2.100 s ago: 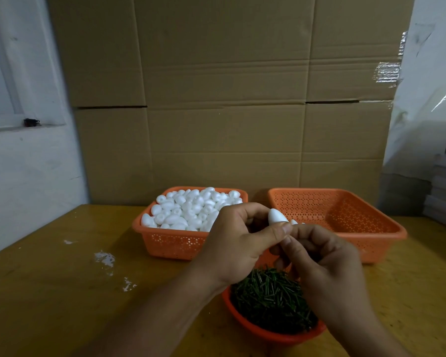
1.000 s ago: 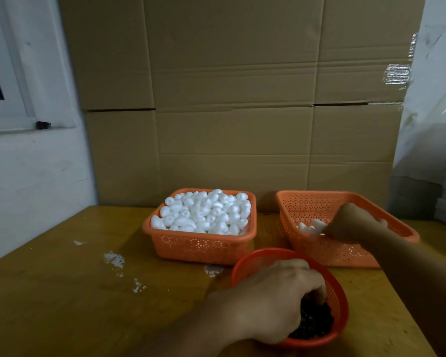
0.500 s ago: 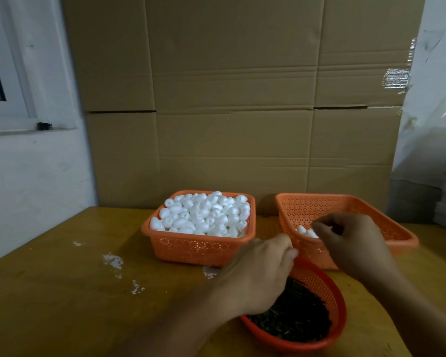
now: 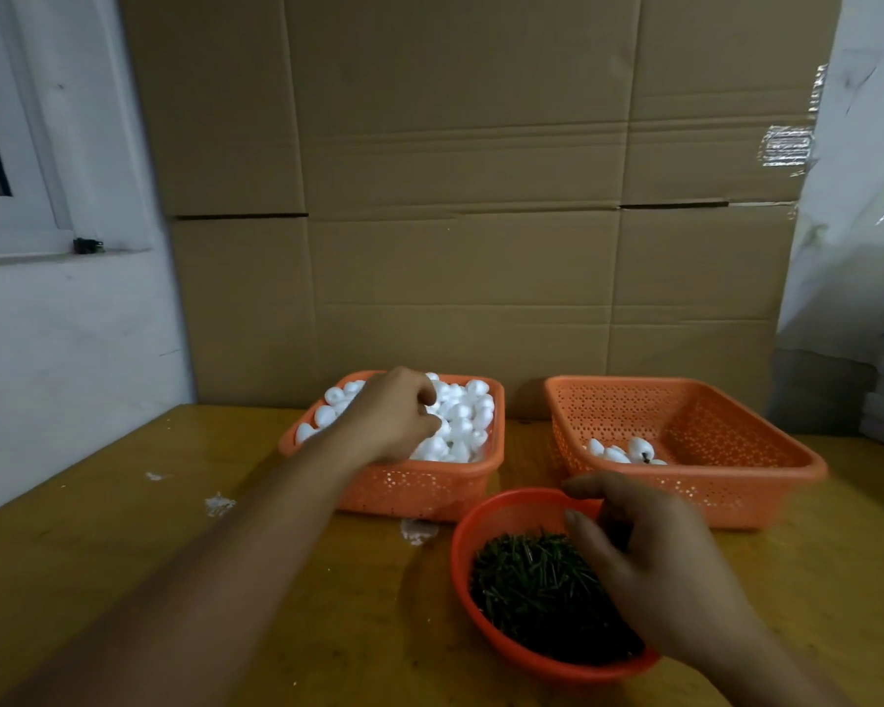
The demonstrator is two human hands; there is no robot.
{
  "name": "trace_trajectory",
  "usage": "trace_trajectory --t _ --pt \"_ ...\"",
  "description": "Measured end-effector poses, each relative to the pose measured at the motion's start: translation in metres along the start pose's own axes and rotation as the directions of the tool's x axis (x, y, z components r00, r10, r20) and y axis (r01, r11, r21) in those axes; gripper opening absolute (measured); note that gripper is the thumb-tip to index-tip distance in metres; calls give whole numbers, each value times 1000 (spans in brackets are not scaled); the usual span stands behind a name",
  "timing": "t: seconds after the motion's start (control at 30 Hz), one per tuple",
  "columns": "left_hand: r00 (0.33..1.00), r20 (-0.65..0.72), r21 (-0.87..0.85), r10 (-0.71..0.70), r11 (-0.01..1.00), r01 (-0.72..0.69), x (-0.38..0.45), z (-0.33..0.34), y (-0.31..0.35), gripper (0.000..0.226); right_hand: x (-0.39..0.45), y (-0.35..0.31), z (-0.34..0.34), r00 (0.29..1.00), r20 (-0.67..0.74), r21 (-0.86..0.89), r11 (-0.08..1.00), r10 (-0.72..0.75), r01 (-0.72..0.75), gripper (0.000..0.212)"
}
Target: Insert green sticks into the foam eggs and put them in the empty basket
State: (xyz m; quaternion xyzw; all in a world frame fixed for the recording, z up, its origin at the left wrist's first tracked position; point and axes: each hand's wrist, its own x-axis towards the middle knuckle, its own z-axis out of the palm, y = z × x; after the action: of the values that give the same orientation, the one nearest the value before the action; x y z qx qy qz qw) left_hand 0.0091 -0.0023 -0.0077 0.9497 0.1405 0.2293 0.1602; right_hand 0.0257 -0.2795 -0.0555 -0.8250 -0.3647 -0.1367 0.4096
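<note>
Dim, warm indoor light; soft shadows beneath the baskets; glare on tape upper right; wide-angle bending at edges.

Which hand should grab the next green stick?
Right. The right hand hangs over the round bowl of green sticks, fingers curled towards them. The left hand is in the basket of foam eggs.

Wooden table (image 4: 123,553) flecked with white crumbs (image 4: 219,504) | flattened cardboard sheets (image 4: 455,196) stand against the wall behind | white-framed window (image 4: 16,196) at left | clear plastic sheeting (image 4: 858,222) hangs at right
</note>
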Motion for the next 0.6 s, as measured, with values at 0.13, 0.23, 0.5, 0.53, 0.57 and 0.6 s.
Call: trace_trajectory --t 0.13,0.23,0.5,0.53,0.57,0.6 --pt "981 188 105 -44 994 25 28 2 -14 24 -1 0 1 1000 5 6 1000 -18 18 23" --pt "963 257 190 -79 981 29 34 6 -12 31 -2 1 1 1000 10 6 1000 -16 16 27" --pt "961 248 281 -125 958 53 35 17 -2 32 -2 4 0 1000 22 -4 1000 0 0 29" --pt "960 244 276 -135 959 65 35 18 -1 29 -2 5 0 1000 20 -1 1000 1 -1 28" --pt "959 243 274 -146 959 77 35 18 0 27 -2 5 0 1000 18 0 1000 2 -2 28" --pt "959 240 281 -150 957 80 35 18 1 26 -2 6 0 1000 18 -2 1000 2 -2 28"
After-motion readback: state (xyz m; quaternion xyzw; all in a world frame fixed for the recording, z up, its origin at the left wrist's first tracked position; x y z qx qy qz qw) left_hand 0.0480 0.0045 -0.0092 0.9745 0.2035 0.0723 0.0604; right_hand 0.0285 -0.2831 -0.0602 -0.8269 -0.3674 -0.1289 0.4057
